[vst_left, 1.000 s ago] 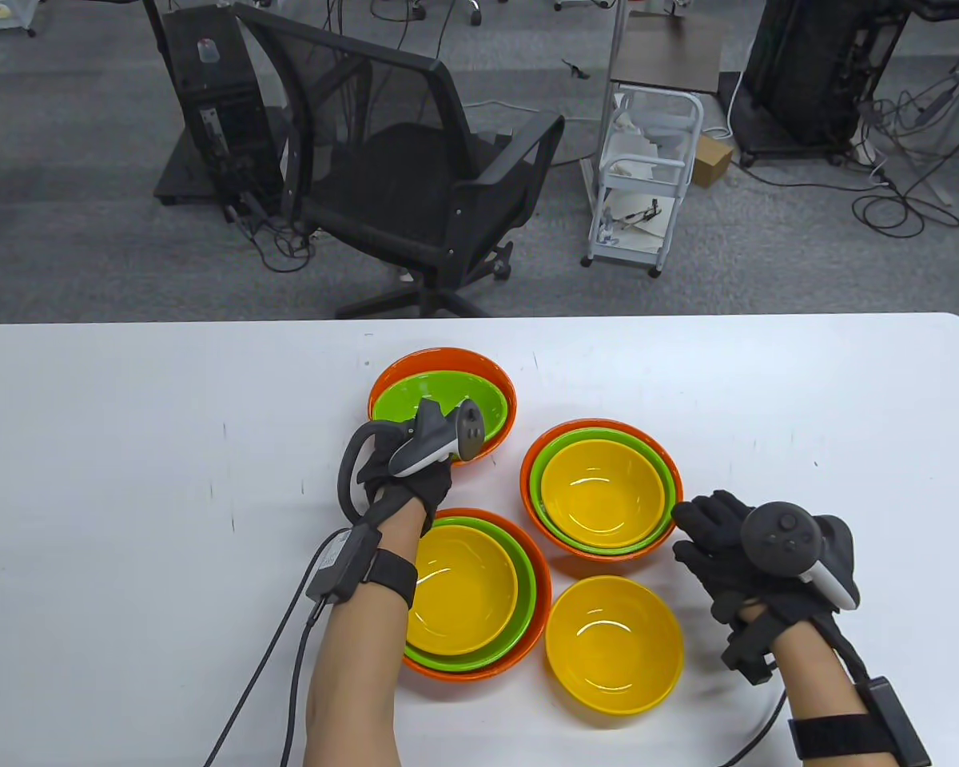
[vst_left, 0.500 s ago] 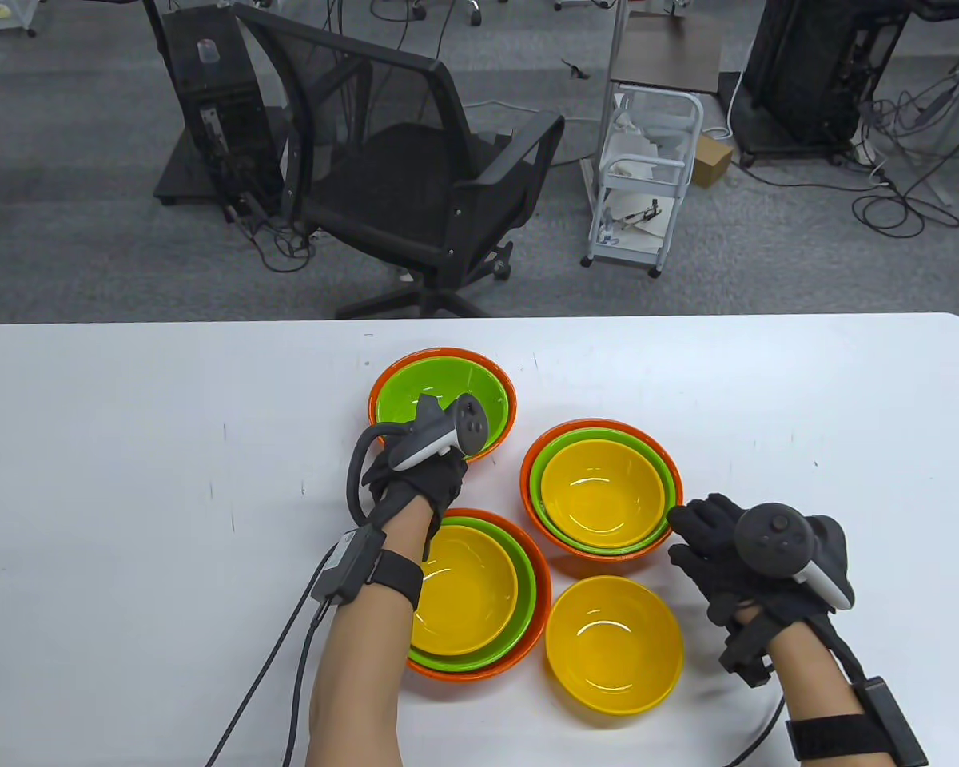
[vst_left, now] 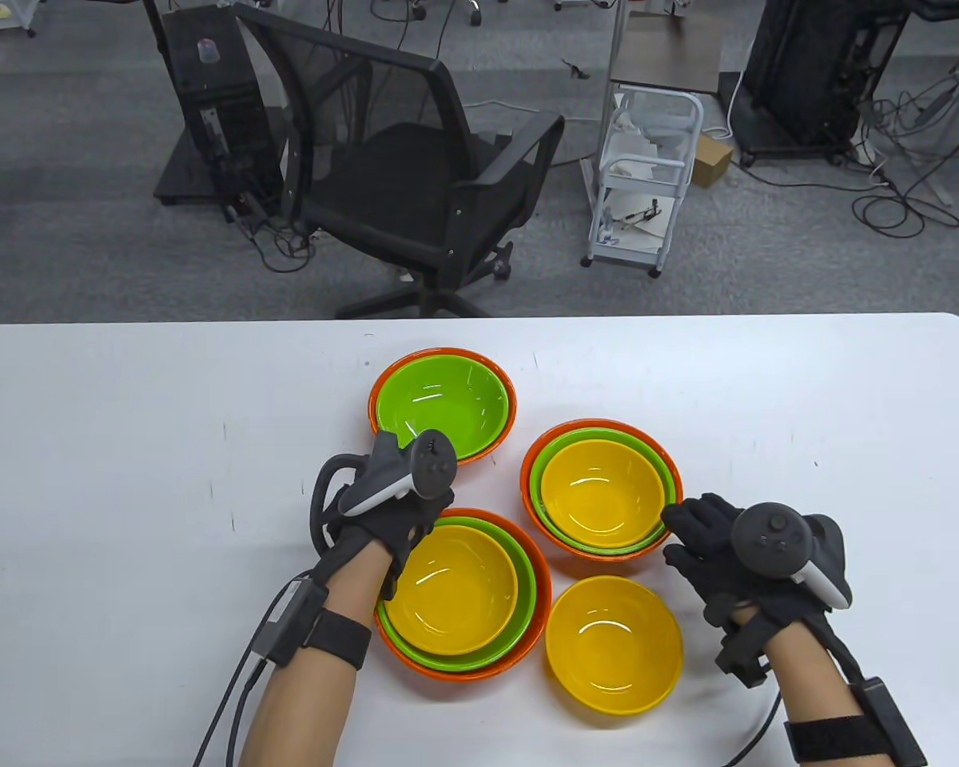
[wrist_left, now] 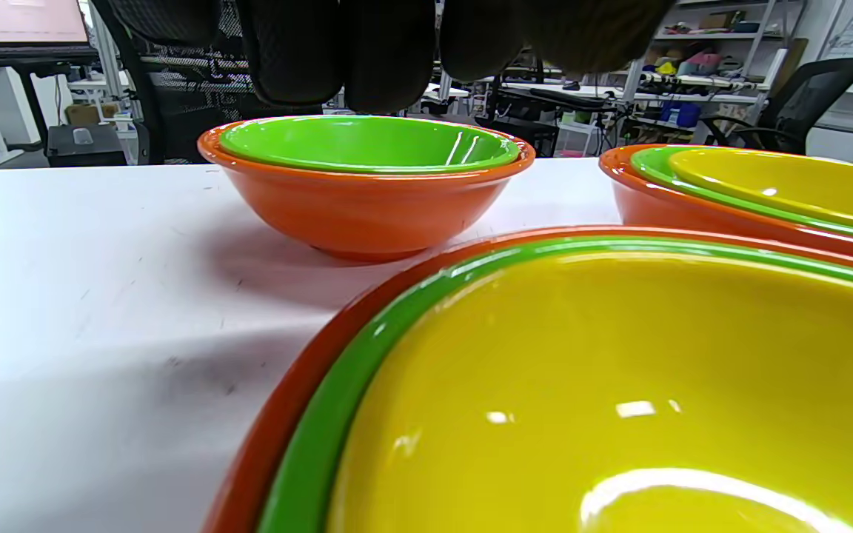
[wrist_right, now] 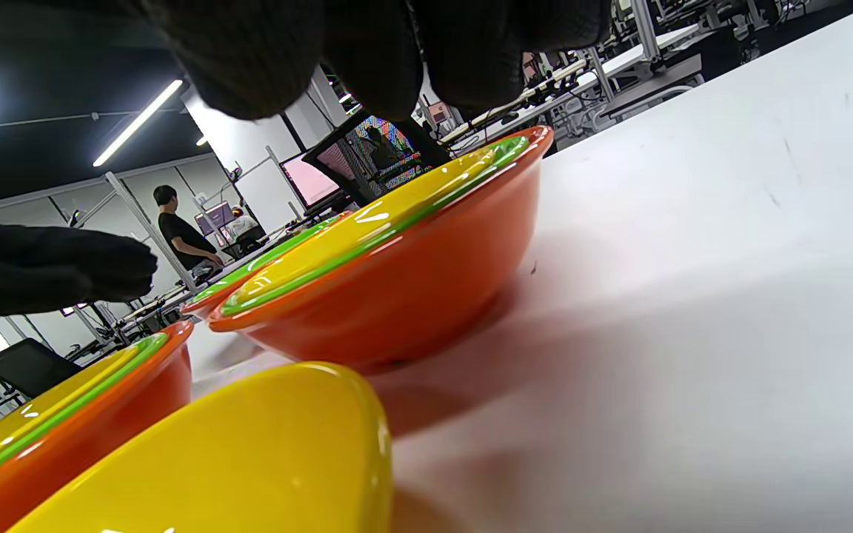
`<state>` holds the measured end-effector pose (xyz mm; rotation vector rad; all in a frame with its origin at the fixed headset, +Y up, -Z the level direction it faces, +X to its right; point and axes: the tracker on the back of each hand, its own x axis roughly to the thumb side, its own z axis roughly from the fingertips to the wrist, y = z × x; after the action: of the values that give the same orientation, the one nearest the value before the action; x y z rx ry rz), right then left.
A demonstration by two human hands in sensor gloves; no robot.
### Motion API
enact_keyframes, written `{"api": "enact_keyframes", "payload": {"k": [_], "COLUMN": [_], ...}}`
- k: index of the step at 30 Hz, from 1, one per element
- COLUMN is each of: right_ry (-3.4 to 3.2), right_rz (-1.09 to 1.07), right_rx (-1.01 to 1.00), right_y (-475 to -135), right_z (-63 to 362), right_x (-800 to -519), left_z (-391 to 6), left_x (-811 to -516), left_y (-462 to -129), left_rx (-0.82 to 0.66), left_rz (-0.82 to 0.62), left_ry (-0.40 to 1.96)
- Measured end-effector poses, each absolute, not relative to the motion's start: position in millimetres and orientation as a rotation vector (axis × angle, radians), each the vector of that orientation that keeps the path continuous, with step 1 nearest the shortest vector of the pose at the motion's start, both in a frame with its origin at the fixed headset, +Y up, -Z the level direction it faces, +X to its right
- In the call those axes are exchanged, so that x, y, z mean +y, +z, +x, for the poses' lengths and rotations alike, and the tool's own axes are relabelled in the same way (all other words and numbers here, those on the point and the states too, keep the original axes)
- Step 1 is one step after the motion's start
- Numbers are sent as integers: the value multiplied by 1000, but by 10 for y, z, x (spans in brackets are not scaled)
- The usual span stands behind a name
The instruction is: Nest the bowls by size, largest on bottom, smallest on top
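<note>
At the back, a green bowl [vst_left: 441, 406] sits inside an orange bowl [vst_left: 383, 386]; both show in the left wrist view [wrist_left: 367, 144]. Two full stacks, orange then green then yellow, stand at front left [vst_left: 451, 590] and at right [vst_left: 603, 489]. A lone yellow bowl [vst_left: 614, 643] stands at the front. My left hand [vst_left: 391, 511] is empty, between the back stack and the front-left stack, over that stack's rim. My right hand [vst_left: 707, 539] is open and empty, its fingertips close to the right stack's rim; contact is unclear.
The white table [vst_left: 128, 495] extends wide on both sides of the bowls. Beyond its far edge stand a black office chair [vst_left: 415, 176] and a white cart [vst_left: 647, 184].
My left hand has let go of the green bowl, now level inside the back orange bowl, and drawn back toward me. My right hand has edged slightly left toward the right stack.
</note>
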<state>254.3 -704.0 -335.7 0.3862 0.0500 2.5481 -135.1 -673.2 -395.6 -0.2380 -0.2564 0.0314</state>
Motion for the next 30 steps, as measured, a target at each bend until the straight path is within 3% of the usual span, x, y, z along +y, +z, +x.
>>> {"api": "enact_keyframes", "payload": {"k": [8,15,30], "right_ry": [2577,2592,2725], "right_rz": [393,376,184], "right_rx": [23,52,427], "right_y": [-3300,-3295,-3326], "right_z": [2463,2468,2439], "right_x": [-6954,-6951,-7077], "left_z": [-1721,-1905,-2067], "left_x": [-6744,-6817,-7004], "left_y": [-3470,-3252,-3131], "left_rx": [-288,-292,-294], "left_rz": [-112,-78,-80], "left_ry": [124,188,213]}}
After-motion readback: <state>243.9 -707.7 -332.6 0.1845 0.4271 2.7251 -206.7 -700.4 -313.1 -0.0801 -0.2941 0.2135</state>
